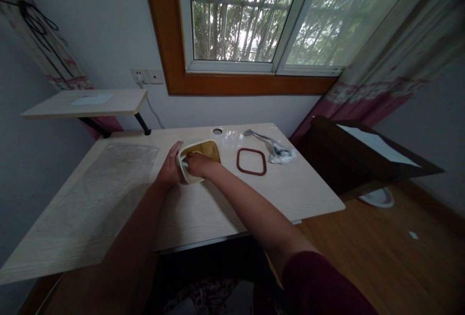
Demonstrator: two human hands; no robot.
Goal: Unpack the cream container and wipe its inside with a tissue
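Observation:
A pale rectangular container (210, 149) with a cream rim and yellowish inside is tilted above the desk, its opening toward me. My left hand (170, 169) grips its left side, fingers behind the wall. My right hand (196, 164) reaches inside, its fingers closed and pressed to the inner left wall. Some white material (184, 162), perhaps tissue or cloth, shows at those fingertips; its kind is unclear. To the right of the container lies a reddish-brown rounded-square ring (251, 162), flat on the desk.
On the desk (290, 198), a clear plastic bag with dark items (279, 152) lies at the right. A transparent sheet (109, 184) covers the left part. A raised shelf (87, 102) stands at the back left. A dark brown piece of furniture (337, 160) is beyond the right edge.

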